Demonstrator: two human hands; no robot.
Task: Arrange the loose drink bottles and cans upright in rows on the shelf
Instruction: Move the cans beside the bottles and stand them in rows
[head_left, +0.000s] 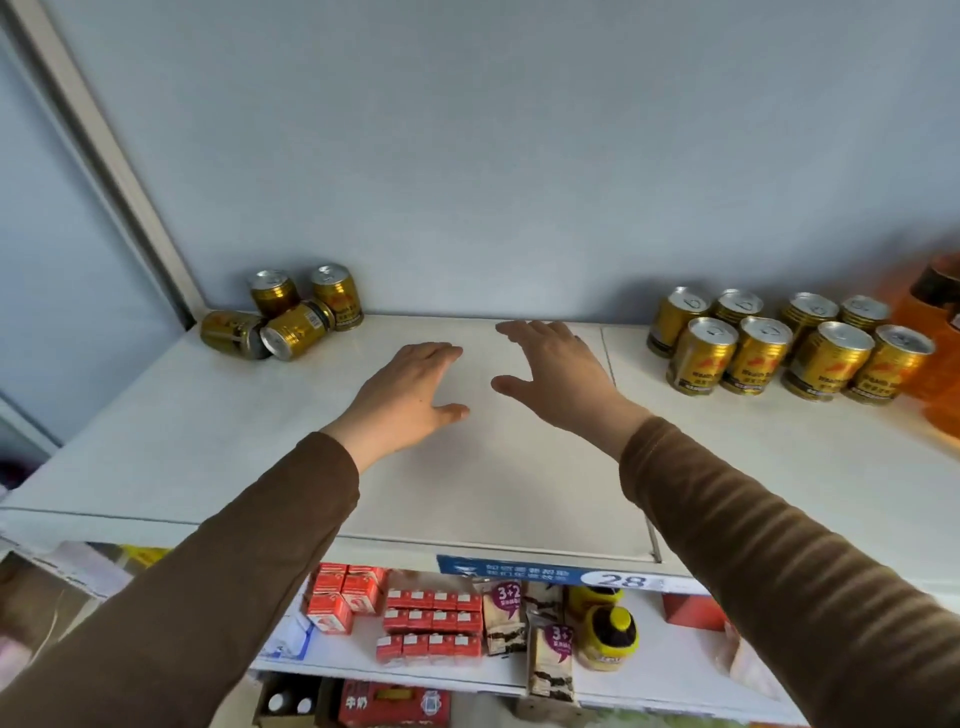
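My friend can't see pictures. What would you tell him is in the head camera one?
Two empty, open hands, the left hand and right hand, reach over a white shelf. At the back left sits a messy pile of gold cans, two standing and two lying down. On the right, eight upright gold cans stand in two neat rows.

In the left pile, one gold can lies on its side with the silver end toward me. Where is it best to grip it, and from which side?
Probably grip the lying can across its round gold body, left hand coming from above, fingers on the two long sides. Its silver end faces the front; another lying can crowds its left, and upright cans stand behind, so the top is freest.
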